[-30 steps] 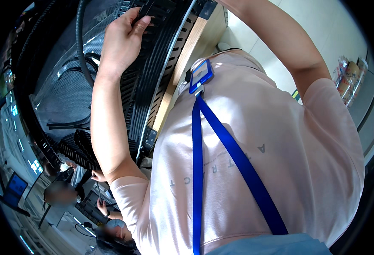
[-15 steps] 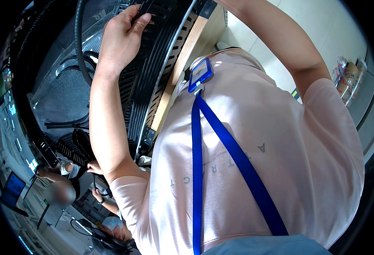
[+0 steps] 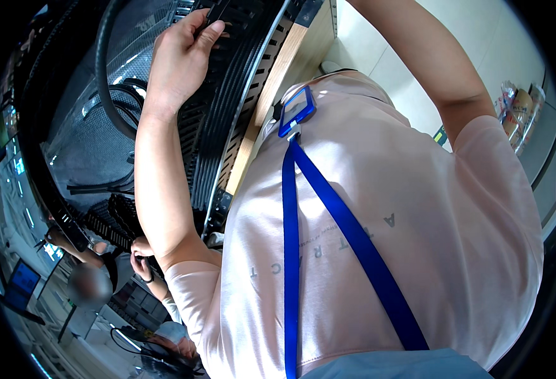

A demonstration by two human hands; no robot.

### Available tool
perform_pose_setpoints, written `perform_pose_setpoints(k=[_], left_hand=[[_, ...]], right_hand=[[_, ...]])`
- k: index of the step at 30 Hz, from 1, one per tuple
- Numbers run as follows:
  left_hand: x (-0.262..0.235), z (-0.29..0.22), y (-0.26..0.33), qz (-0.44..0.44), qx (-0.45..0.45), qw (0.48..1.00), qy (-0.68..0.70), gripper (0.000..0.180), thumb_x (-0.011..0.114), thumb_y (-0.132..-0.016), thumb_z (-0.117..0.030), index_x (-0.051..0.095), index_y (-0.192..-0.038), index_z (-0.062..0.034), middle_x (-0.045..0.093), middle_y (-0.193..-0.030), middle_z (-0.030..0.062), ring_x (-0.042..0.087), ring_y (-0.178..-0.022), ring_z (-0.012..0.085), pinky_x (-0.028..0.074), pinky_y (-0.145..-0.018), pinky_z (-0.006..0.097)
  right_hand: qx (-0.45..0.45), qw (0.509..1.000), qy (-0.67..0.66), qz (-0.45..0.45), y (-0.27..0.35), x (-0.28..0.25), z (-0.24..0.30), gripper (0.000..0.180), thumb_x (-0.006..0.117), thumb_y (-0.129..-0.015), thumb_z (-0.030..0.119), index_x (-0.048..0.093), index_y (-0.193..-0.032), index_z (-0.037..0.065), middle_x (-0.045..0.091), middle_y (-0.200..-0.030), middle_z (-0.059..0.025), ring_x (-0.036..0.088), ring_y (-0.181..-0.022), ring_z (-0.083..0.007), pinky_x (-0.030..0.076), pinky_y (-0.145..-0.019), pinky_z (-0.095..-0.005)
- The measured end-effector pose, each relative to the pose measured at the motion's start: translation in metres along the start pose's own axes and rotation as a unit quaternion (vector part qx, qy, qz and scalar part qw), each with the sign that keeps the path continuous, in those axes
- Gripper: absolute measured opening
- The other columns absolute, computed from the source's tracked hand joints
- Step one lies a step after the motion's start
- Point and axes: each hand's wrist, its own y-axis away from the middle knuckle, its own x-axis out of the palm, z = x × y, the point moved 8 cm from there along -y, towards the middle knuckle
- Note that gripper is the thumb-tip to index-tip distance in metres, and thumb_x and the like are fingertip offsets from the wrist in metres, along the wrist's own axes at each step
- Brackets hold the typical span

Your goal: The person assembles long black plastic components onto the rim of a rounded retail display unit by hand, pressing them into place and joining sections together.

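My left hand (image 3: 180,66) reaches to the top of the head view, with thumb and fingers closed on a narrow black strip (image 3: 220,9), whose far end runs out of the picture. Below and beside it lie slotted black cable ducts and a bundle of black cables (image 3: 218,132) running lengthwise. Left of my wrist, a thick black cable (image 3: 103,76) loops over a clear plastic sheet (image 3: 95,151) with dark mesh showing through. My right forearm (image 3: 410,38) leaves the view at the top edge, so my right hand is hidden.
A metal-edged rack frame with a wooden beam (image 3: 268,95) stands against my body. A blue lanyard with a badge (image 3: 297,112) hangs at my front. Co-workers' hands (image 3: 141,256) are at black parts at lower left. Plastic-wrapped rolls (image 3: 519,117) lie at right.
The thick cable loop has shifted left and down. My right forearm has moved slightly right. My left hand stays at the strip. A co-worker's hands at lower left have come closer together.
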Motion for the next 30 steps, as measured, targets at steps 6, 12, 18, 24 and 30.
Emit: perform_pose_setpoints(k=[6, 12, 18, 24, 30], left_hand=[[-0.001, -0.002, 0.002, -0.014, -0.008, 1.0, 0.026, 0.024, 0.057, -0.092, -0.019, 0.063, -0.108, -0.0025, 0.068, -0.082, 0.0066, 0.063, -0.076, 0.0121, 0.049, -0.071, 0.026], [0.0, 0.004, 0.001, -0.028, -0.022, 0.997, 0.072, 0.024, 0.056, -0.092, -0.017, 0.063, -0.108, -0.0007, 0.068, -0.083, 0.0061, 0.062, -0.076, 0.0113, 0.049, -0.071, 0.024], [0.002, 0.003, -0.005, -0.03, -0.027, 0.995, 0.087, 0.022, 0.057, -0.092, -0.015, 0.064, -0.107, -0.0005, 0.068, -0.083, 0.0054, 0.064, -0.077, 0.0111, 0.05, -0.07, 0.024], [0.006, 0.01, -0.003, -0.055, -0.068, 0.994, 0.071, 0.021, 0.058, -0.09, -0.015, 0.065, -0.105, -0.001, 0.069, -0.083, 0.0063, 0.065, -0.077, 0.0117, 0.051, -0.07, 0.025], [0.011, 0.011, -0.005, -0.043, -0.074, 0.993, 0.075, 0.021, 0.059, -0.09, -0.014, 0.066, -0.104, -0.0009, 0.069, -0.083, 0.0067, 0.065, -0.077, 0.0121, 0.051, -0.07, 0.025]], right_hand=[[-0.024, 0.989, 0.137, 0.044, -0.002, 0.007, 0.019, 0.023, 0.057, -0.088, 0.007, 0.061, -0.108, -0.003, 0.066, -0.089, -0.0055, 0.06, -0.079, -0.0112, 0.049, -0.075, -0.0247], [0.058, 0.995, -0.062, 0.048, 0.004, 0.007, -0.016, 0.023, 0.055, -0.089, 0.006, 0.058, -0.109, -0.005, 0.066, -0.089, -0.0055, 0.06, -0.079, -0.0108, 0.049, -0.074, -0.0242], [0.036, 0.999, -0.002, 0.012, 0.01, 0.004, -0.012, 0.022, 0.056, -0.089, 0.007, 0.058, -0.107, -0.005, 0.066, -0.088, -0.0057, 0.06, -0.078, -0.0109, 0.049, -0.072, -0.0245], [0.061, 0.98, 0.187, -0.017, 0.04, -0.002, -0.022, 0.023, 0.059, -0.086, 0.014, 0.061, -0.103, -0.002, 0.065, -0.083, -0.0096, 0.057, -0.074, -0.0127, 0.047, -0.069, -0.0289], [0.026, 0.974, 0.226, -0.021, 0.048, -0.004, -0.025, 0.024, 0.058, -0.087, 0.016, 0.06, -0.103, -0.002, 0.065, -0.083, -0.0132, 0.059, -0.072, -0.0164, 0.047, -0.068, -0.0302]])
